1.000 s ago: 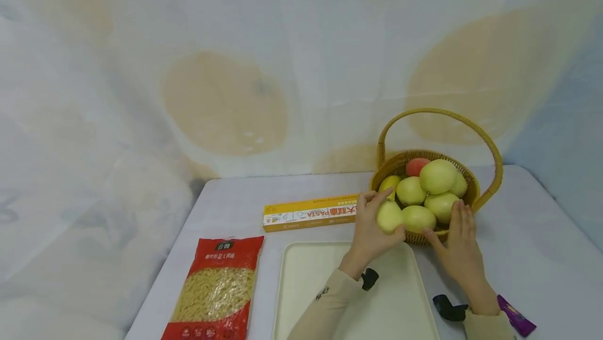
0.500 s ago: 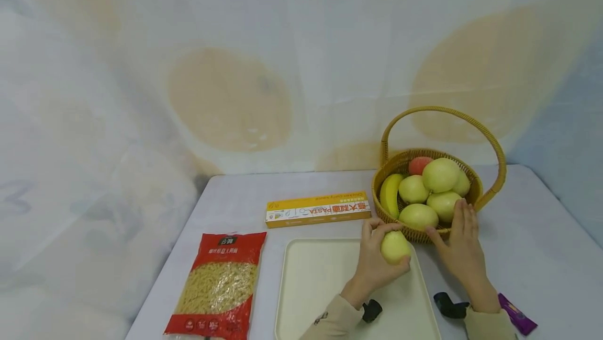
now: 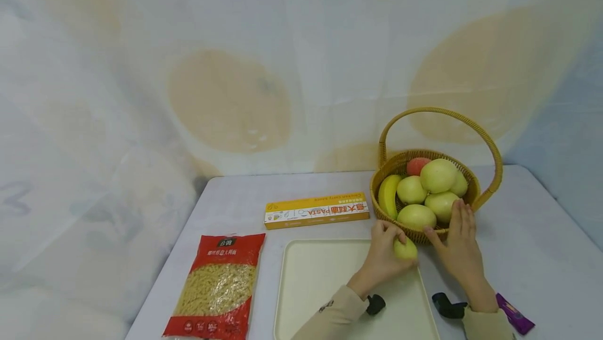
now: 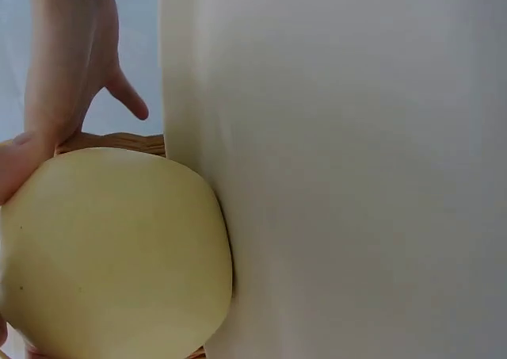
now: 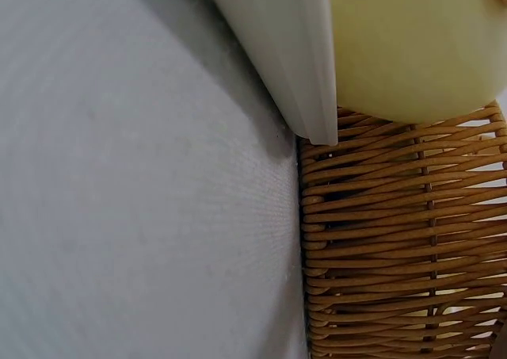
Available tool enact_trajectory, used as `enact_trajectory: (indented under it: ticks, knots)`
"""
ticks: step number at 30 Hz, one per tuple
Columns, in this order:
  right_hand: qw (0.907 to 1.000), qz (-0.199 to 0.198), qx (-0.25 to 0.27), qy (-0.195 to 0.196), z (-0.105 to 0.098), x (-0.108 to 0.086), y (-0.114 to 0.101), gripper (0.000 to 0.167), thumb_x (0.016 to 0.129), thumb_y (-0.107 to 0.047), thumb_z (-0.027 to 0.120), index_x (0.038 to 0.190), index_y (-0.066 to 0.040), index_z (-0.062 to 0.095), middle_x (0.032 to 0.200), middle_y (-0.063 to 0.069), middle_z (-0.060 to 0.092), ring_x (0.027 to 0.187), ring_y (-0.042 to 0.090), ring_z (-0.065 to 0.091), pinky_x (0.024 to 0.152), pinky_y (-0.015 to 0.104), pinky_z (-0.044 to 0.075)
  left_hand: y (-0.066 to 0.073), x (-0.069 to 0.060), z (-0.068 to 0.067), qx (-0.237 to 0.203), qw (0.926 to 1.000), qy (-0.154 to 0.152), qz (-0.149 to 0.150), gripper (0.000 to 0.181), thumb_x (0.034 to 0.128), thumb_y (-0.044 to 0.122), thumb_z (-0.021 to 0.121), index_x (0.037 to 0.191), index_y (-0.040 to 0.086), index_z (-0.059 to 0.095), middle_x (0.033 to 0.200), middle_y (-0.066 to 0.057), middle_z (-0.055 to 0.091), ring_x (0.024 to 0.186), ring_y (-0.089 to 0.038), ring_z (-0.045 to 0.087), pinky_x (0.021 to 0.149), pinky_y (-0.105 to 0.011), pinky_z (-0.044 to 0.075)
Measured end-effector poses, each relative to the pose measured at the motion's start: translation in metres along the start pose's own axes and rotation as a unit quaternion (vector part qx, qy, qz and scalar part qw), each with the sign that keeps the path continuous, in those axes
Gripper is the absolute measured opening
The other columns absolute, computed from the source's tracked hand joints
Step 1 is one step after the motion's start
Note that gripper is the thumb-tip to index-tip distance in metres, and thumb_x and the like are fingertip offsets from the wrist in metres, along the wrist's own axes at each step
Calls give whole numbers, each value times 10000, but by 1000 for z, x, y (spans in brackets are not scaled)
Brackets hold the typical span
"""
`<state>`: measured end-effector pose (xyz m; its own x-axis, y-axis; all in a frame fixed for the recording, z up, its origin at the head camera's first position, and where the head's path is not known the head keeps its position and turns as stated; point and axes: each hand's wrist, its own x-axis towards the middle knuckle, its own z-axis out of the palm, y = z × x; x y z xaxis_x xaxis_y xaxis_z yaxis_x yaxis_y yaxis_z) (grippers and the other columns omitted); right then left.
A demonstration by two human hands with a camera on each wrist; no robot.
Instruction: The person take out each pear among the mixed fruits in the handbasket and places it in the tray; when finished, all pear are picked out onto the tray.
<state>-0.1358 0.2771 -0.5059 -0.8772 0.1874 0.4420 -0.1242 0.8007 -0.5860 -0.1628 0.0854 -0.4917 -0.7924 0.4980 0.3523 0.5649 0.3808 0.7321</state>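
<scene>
Two hands in play: left hand (image 3: 385, 256) pinches one fruit (image 3: 407, 250) between curled fingers and thumb; right hand (image 3: 464, 259) has fingers straight against basket (image 3: 418, 236) and its contents. Held fruit is at tray (image 3: 320, 282)'s far right corner, just beside basket; can't tell if it touches tray. Round and smooth, likely to roll, so I'd press evenly, thumb opposite fingers, and let go only once it's supported. Right hand should brace basket against knocks. Box (image 3: 316, 212) lies beyond tray, bag (image 3: 214, 287) left of it.
</scene>
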Motion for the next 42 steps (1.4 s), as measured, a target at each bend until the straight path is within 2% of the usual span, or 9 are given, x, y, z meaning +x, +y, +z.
enact_trajectory:
  ticks: [5,8,12,15,21,24,27,35,42]
  knots:
    - [10000,-8,7,4,0,-1,-1,914,984,-453,510,1528,48,-27,1574,337,24,1471,468,-33,1173,605,46,6,1,-3,246,9996,-51,83,474,662,180,901,916,151,501,1058,7,350,1058,-47,313,885,-123,341]
    - [10000,-27,-2,-4,0,0,-1,905,990,-453,497,1528,48,-30,1577,332,16,1471,467,-38,1168,613,48,12,4,-10,280,9992,2,271,495,654,185,907,955,148,516,1051,3,355,1053,-57,323,879,-122,344]
    - [10000,-45,-6,-23,0,-1,-1,899,996,-452,484,1526,49,-42,1579,327,-6,1471,465,-55,1156,634,50,23,19,-24,249,9967,251,734,539,650,235,914,1016,130,533,1093,-25,403,1081,-96,364,906,-145,356]
    - [10000,-66,-34,-12,-1,0,0,910,991,-462,487,1525,50,-43,1574,338,1,1470,470,-52,1153,638,55,33,37,-33,37,9959,355,829,558,668,272,900,1075,135,544,1149,-46,445,1102,-115,398,921,-152,346]
    - [9999,83,-17,-104,-1,0,2,917,987,-450,504,1527,39,-53,1578,331,-10,1476,450,-73,1146,649,57,47,73,-42,-815,9963,223,153,563,740,269,853,1214,201,557,1254,-16,456,1102,-31,415,909,-147,396]
    - [9998,127,0,-124,-1,0,1,910,990,-439,503,1528,37,-56,1581,324,-13,1478,443,-80,1156,636,44,52,90,-40,-1265,9916,247,-147,540,775,285,825,1235,208,552,1295,28,457,1151,-6,434,945,-188,434]
    - [9999,105,16,-126,0,0,1,905,992,-424,508,1527,43,-51,1579,327,-9,1474,454,-71,1161,628,37,54,106,-34,-1579,9862,303,-402,514,796,299,806,1245,236,565,1299,70,472,1114,15,463,935,-219,447]
    - [9998,126,82,-118,-1,-2,1,915,983,-407,534,1526,51,-43,1576,332,-5,1471,461,-71,1148,648,49,52,140,-9,-1610,9831,294,-822,476,804,302,799,1227,189,610,1261,72,517,1072,-5,485,879,-189,442]
    - [10000,-9,42,28,0,-1,0,910,980,-423,532,1530,47,-19,1578,327,30,1474,458,-36,1196,558,6,46,159,5,-1594,9817,230,-1018,447,817,292,788,1223,194,627,1303,86,514,1263,-163,469,1019,-285,417]
